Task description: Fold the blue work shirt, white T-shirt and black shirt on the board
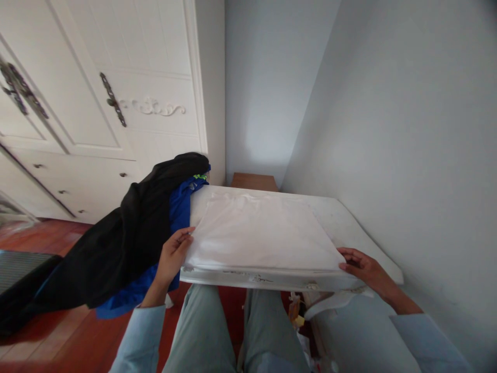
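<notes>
Grey wall (pixel 407 129) and a white wardrobe (pixel 97 77) flank one white table (pixel 349 223). One folded white garment (pixel 260 233) lies flat on it. The left hand (pixel 173 256) pinches the garment's near left corner. The right hand (pixel 363 267) rests bent fingers on the near right corner, grip unclear. Two garments, one black garment (pixel 128 238) over one blue garment (pixel 180 207), are heaped at the table's left.

L hand (pixel 173 256) & R hand (pixel 363 267) hold folded white cloth (pixel 260 233) edges on white table (pixel 349 223); black garment (pixel 128 233) left.
</notes>
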`<action>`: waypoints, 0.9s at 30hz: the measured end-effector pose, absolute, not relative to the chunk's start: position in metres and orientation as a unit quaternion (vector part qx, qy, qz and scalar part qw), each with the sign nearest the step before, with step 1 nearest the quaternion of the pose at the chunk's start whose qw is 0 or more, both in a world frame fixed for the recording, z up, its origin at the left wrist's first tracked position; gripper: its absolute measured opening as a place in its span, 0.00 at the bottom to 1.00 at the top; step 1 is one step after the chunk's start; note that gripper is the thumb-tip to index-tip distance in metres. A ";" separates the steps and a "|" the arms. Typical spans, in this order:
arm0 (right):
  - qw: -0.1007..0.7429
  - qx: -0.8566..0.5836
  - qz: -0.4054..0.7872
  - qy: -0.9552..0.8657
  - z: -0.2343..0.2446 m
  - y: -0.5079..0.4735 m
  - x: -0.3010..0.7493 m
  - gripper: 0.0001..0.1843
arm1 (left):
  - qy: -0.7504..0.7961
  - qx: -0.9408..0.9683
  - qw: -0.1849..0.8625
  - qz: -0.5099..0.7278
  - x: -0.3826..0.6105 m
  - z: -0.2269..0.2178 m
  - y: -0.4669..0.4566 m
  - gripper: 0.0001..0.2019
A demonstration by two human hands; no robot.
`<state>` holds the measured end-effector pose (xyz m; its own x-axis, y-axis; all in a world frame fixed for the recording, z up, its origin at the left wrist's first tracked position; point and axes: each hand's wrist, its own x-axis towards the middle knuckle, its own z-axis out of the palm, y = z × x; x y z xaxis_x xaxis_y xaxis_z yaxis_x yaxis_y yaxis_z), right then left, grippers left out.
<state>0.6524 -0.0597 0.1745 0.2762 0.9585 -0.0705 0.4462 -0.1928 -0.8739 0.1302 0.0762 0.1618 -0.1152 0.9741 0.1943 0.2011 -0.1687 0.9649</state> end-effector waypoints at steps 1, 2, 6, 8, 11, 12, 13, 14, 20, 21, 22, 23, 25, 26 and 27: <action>0.387 -0.697 0.327 -0.507 0.174 -0.059 0.653 0.35 | 0.527 0.562 0.366 0.521 0.131 0.162 0.076 0.24; 0.386 -0.696 0.326 -0.510 0.173 -0.059 0.653 0.35 | 0.526 0.571 0.363 0.515 0.131 0.162 0.075 0.23; 0.393 -0.700 0.320 -0.503 0.175 -0.059 0.649 0.36 | 0.544 0.587 0.327 0.502 0.134 0.161 0.074 0.25; 0.406 -0.701 0.317 -0.493 0.178 -0.059 0.647 0.36 | 0.564 0.586 0.285 0.507 0.134 0.161 0.072 0.27; 0.419 -0.704 0.302 -0.487 0.183 -0.059 0.646 0.36 | 0.599 0.608 0.208 0.478 0.130 0.165 0.069 0.28; 0.419 -0.706 0.296 -0.488 0.184 -0.059 0.647 0.36 | 0.609 0.625 0.186 0.452 0.128 0.167 0.068 0.28; 0.416 -0.708 0.292 -0.490 0.185 -0.059 0.648 0.36 | 0.620 0.643 0.166 0.418 0.126 0.168 0.067 0.27; 0.411 -0.711 0.288 -0.492 0.186 -0.059 0.649 0.35 | 0.633 0.660 0.145 0.378 0.124 0.170 0.065 0.27; 0.366 -0.738 0.253 -0.507 0.181 -0.061 0.660 0.29 | 0.707 0.686 0.050 0.161 0.123 0.178 0.056 0.22; 0.358 -0.742 0.249 -0.510 0.180 -0.062 0.662 0.28 | 0.709 0.687 0.038 0.152 0.124 0.179 0.055 0.22; 0.350 -0.747 0.238 -0.512 0.178 -0.062 0.664 0.28 | 0.708 0.689 0.022 0.154 0.126 0.180 0.053 0.23; 0.346 -0.753 0.220 -0.515 0.177 -0.062 0.666 0.28 | 0.702 0.693 0.003 0.165 0.128 0.183 0.052 0.23; 0.350 -0.757 0.168 -0.525 0.177 -0.061 0.664 0.28 | 0.668 0.713 -0.034 0.210 0.135 0.188 0.050 0.22; 0.356 -0.755 0.140 -0.533 0.177 -0.058 0.661 0.27 | 0.639 0.730 -0.046 0.237 0.140 0.192 0.051 0.22; 0.363 -0.747 0.115 -0.545 0.179 -0.055 0.655 0.27 | 0.603 0.752 -0.052 0.261 0.148 0.195 0.052 0.23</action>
<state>0.6545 -0.0551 0.1789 0.3794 0.8975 0.2249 0.7311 -0.1418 -0.6673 0.1477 0.0524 0.1948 0.1367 0.8794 0.4560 0.9342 -0.2676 0.2359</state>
